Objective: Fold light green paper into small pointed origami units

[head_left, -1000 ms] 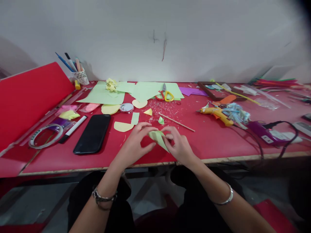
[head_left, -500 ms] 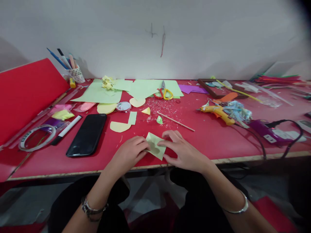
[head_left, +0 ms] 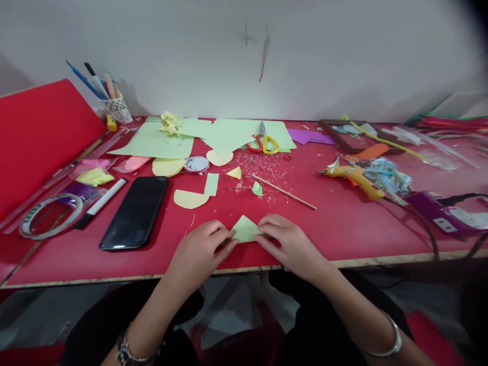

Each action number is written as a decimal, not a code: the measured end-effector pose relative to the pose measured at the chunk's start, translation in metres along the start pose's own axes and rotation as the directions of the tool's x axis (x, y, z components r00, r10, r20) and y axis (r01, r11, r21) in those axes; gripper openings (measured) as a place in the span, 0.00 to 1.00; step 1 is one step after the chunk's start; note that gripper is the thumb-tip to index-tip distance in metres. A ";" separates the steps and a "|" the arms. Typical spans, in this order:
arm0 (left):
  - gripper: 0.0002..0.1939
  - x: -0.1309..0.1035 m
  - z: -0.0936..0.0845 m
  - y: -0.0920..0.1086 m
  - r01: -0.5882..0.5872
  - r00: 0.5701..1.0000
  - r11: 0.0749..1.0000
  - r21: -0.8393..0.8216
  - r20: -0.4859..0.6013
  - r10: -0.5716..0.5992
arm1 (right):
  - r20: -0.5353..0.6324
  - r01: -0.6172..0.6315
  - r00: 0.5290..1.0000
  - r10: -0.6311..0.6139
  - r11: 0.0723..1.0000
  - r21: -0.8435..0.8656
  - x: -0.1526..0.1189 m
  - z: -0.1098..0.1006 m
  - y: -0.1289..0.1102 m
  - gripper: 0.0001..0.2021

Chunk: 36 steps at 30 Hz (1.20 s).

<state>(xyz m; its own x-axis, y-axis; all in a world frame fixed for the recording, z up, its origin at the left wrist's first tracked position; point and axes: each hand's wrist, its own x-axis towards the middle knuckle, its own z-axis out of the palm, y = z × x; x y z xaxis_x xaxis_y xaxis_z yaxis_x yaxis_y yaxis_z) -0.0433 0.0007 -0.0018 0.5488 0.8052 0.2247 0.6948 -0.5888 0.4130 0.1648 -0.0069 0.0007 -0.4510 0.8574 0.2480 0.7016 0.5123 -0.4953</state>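
Observation:
A pale green piece of paper point(head_left: 245, 230), folded into a triangle with its point away from me, lies near the table's front edge. My left hand point(head_left: 208, 244) pinches its left corner between thumb and fingers. At the right corner, my right hand point(head_left: 287, 241) grips the paper in the same way. Beyond the hands are a thin wooden stick point(head_left: 285, 192), a small bright green scrap point(head_left: 257, 188) and a small yellow paper cone point(head_left: 235, 173). A pale green paper strip point(head_left: 211, 184) touches a cream half-round paper piece point(head_left: 190, 199) to the left.
Left of my hands lie a black phone point(head_left: 135, 213), a marker point(head_left: 101, 202) and a tape roll point(head_left: 51, 216). Scissors point(head_left: 263, 140) rest on green paper sheets point(head_left: 229, 133) at the back. A yellow glue gun point(head_left: 353, 178) with a cord and a purple power box point(head_left: 444, 213) are at right.
The paper, earlier an opened-out square tilted between my hands, is now folded into a triangle. Both hands hold its lower corners. The view has shifted slightly.

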 end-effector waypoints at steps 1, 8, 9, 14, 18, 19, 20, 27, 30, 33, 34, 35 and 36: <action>0.12 0.000 0.000 0.001 0.034 0.999 0.999 0.019 0.004 -0.034 | -0.022 -0.037 0.999 0.037 0.999 -0.017 0.001 0.002 0.000 0.09; 0.15 0.004 0.005 0.009 0.178 0.984 0.971 0.161 -0.047 -0.173 | -0.069 -0.171 0.984 0.163 0.977 -0.125 0.005 0.006 -0.003 0.14; 0.16 0.004 0.006 0.010 0.190 0.982 0.964 0.187 -0.049 -0.184 | -0.062 -0.178 0.983 0.171 0.975 -0.135 0.006 0.006 -0.002 0.14; 0.13 0.007 0.005 0.011 0.219 0.976 0.949 0.228 -0.053 -0.213 | -0.053 -0.208 0.978 0.201 0.951 -0.229 0.009 0.008 -0.001 0.16; 0.12 0.008 0.003 0.010 0.252 0.968 0.956 0.149 -0.022 -0.252 | -0.084 -0.212 0.977 0.195 0.931 -0.299 0.009 0.010 -0.001 0.17; 0.12 0.008 0.002 0.010 0.263 0.965 0.956 0.130 -0.013 -0.263 | -0.090 -0.209 0.978 0.191 0.927 -0.310 0.009 0.010 -0.002 0.17; 0.12 0.008 0.002 0.009 0.273 0.962 0.955 0.119 -0.012 -0.274 | -0.096 -0.207 0.978 0.186 0.924 -0.322 0.009 0.010 -0.002 0.17; 0.19 0.007 0.004 0.007 0.290 0.956 0.947 0.138 -0.078 -0.282 | -0.088 -0.213 0.977 0.194 0.892 -0.398 0.013 0.009 -0.004 0.18; 0.19 0.007 0.005 0.007 0.287 0.957 0.940 0.185 -0.094 -0.274 | -0.079 -0.218 0.976 0.203 0.879 -0.424 0.015 0.009 -0.004 0.19; 0.19 0.007 0.006 0.007 0.290 0.956 0.929 0.228 -0.109 -0.272 | -0.072 -0.216 0.976 0.205 0.873 -0.438 0.016 0.010 -0.005 0.19; 0.19 0.008 0.007 0.008 0.288 0.957 0.926 0.244 -0.110 -0.268 | -0.072 -0.218 0.976 0.208 0.869 -0.445 0.017 0.010 -0.005 0.18; 0.19 0.008 0.007 0.008 0.284 0.958 0.922 0.262 -0.110 -0.264 | -0.070 -0.221 0.975 0.213 0.864 -0.452 0.017 0.010 -0.006 0.18; 0.19 0.008 0.008 0.009 0.282 0.959 0.917 0.281 -0.110 -0.261 | -0.065 -0.228 0.973 0.223 0.858 -0.460 0.017 0.010 -0.006 0.17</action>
<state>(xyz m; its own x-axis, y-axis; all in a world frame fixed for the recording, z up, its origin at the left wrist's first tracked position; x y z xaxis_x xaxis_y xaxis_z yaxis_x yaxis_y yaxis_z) -0.0288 0.0013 -0.0036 0.2935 0.9338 0.2047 0.9228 -0.3327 0.1945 0.1472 0.0043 0.0001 -0.2460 0.9514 0.1851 0.9587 0.2670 -0.0981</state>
